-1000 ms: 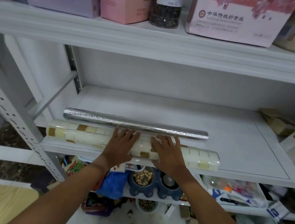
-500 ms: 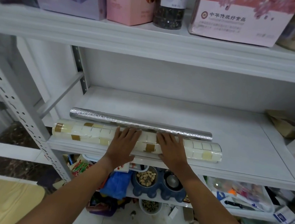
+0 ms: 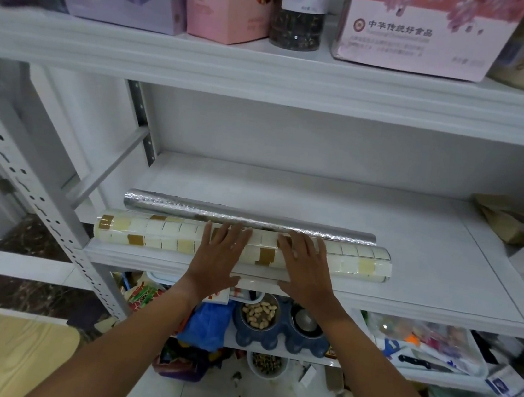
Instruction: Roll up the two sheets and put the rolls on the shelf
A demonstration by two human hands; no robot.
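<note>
Both grips are laid flat, fingers straight: the left hand [image 3: 219,255] and the right hand [image 3: 306,266] are pressed side by side on the cream-and-gold tiled roll [image 3: 157,235], whose long axis runs left-right along the white shelf [image 3: 426,271] front, the silver foil roll [image 3: 170,206] lying directly behind it, touching.

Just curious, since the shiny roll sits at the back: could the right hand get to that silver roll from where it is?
Probably yes. The right hand lies flat on the tile-patterned roll, its fingertips almost at the silver roll just behind. Only the patterned roll is between them, and it is low enough to reach over.
</note>
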